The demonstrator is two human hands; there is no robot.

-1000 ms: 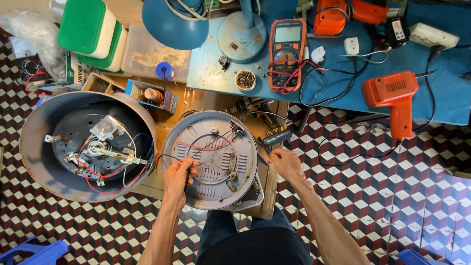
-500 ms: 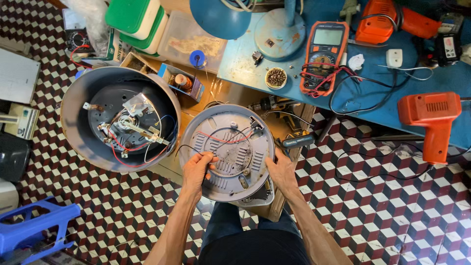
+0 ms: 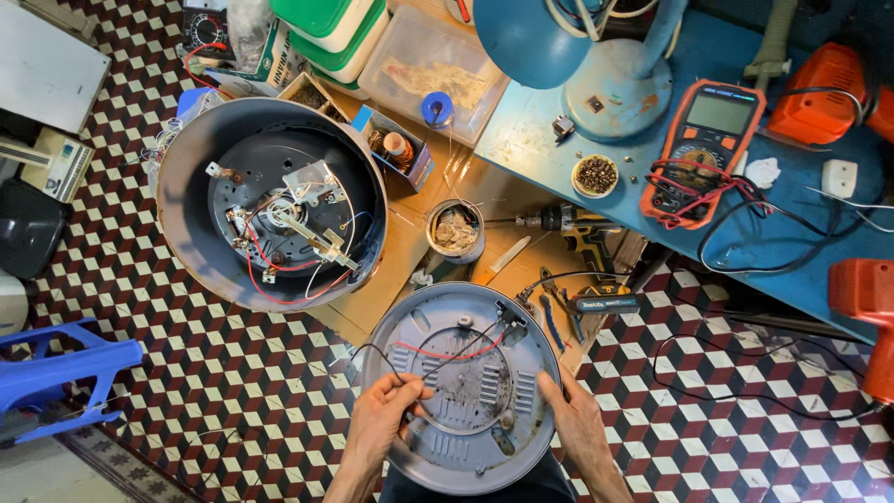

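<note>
1. Your left hand (image 3: 380,424) lies on the left part of the round grey base plate (image 3: 463,386). Its fingers are curled narrow and pinch a thin black wire (image 3: 402,373) that runs over the plate.
2. Your right hand (image 3: 575,424) holds the right rim of the same plate, with the fingers bent around the edge.
3. The plate is a flat metal disc with pressed vent slots and a raised ring in the middle. It looks dusty and a little rusty near the centre. It sits in front of you, above the checkered tile floor (image 3: 726,438), just beside the near edge of the low wooden board (image 3: 410,251).
4. A red wire (image 3: 447,354) crosses the upper part of the plate and lies close to the black one.
5. The big round cooker housing (image 3: 270,200) stands at the left edge of the board, open side up. Inside you see a metal bracket and red, white and black wires.
6. A small tin can (image 3: 455,228) stands on the board between the housing and the plate.
7. On the blue bench (image 3: 801,251) at the right rests an orange multimeter (image 3: 705,149) with red and black leads, and near its left edge a small dish of screws (image 3: 596,174).
</note>
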